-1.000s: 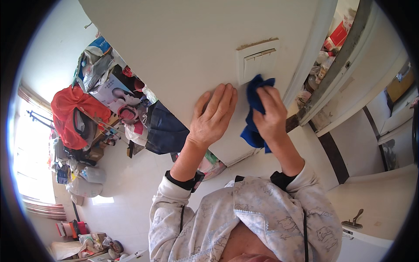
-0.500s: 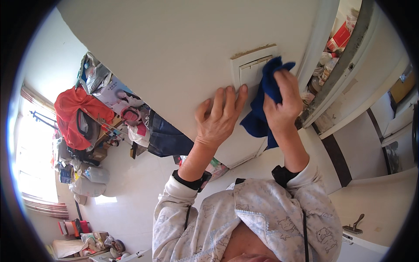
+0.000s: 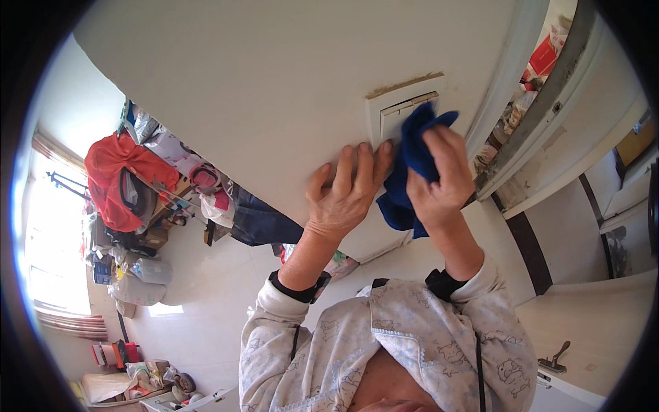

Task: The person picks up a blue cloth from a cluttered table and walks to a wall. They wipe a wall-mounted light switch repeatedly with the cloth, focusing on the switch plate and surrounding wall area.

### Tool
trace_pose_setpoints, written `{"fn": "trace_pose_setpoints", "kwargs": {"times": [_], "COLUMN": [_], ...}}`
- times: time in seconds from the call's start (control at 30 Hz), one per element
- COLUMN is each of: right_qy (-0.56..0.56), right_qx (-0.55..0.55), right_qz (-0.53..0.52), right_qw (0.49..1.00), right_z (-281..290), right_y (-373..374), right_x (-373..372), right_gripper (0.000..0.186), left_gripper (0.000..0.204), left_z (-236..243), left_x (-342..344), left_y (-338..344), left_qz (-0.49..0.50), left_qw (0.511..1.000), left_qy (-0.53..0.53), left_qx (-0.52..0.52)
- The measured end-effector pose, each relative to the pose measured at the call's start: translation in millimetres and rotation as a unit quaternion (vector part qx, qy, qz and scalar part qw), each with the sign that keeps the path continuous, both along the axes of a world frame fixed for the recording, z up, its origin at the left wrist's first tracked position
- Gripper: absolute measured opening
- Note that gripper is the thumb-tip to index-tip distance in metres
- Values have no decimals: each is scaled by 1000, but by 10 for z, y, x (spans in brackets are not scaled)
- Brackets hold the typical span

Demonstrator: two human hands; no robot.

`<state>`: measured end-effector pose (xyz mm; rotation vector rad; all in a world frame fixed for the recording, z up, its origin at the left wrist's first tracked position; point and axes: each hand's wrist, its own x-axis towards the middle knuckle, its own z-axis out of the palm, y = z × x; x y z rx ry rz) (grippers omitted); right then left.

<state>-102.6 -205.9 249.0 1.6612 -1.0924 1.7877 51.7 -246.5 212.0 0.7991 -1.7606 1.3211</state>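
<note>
A white wall switch [image 3: 392, 124] in a square frame is set in the pale wall [image 3: 274, 82], with a brownish, rough strip along its upper edge. My right hand [image 3: 443, 172] grips a dark blue cloth [image 3: 417, 147], which lies over the right part of the switch and hangs down below it. Flat against the wall, fingers spread, my left hand [image 3: 347, 189] rests just below and left of the switch. Its fingertips touch or nearly touch the frame's lower edge. The cloth hides the right side of the switch.
Right of the wall is a door frame [image 3: 508, 89], with bags and a red box [image 3: 542, 56] beyond it. A door handle [image 3: 557, 357] shows at lower right. On the left, a red cover [image 3: 113, 182] and piled belongings stand near a bright window [image 3: 55, 240].
My right hand has shifted slightly left and down with the cloth, which now covers the switch differently. My left hand keeps its place against the wall. The view has tilted a little.
</note>
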Motion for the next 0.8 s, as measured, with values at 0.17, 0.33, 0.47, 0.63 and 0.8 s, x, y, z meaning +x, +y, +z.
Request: {"fn": "trace_pose_setpoints", "kwargs": {"times": [0.17, 0.33, 0.47, 0.63, 0.8], "right_qy": [48, 80, 27, 84, 57], "right_qx": [16, 5, 26, 37, 11], "right_qz": [-11, -6, -47, -12, -84], "right_qw": [999, 997, 998, 996, 995], "right_z": [84, 106, 51, 137, 357], "right_y": [20, 32, 40, 96, -28], "right_x": [106, 29, -7, 41, -240], "right_gripper": [50, 58, 57, 56, 48], "left_gripper": [42, 39, 36, 43, 35], "left_z": [-24, -28, -40, -24, 17], "left_x": [49, 51, 50, 44, 10], "left_y": [52, 41, 32, 27, 33], "left_qz": [21, 0, 17, -1, 1], "left_qw": [999, 998, 999, 998, 999], "left_qy": [-19, -16, -24, -16, -18], "left_qx": [46, 53, 39, 55, 29]}}
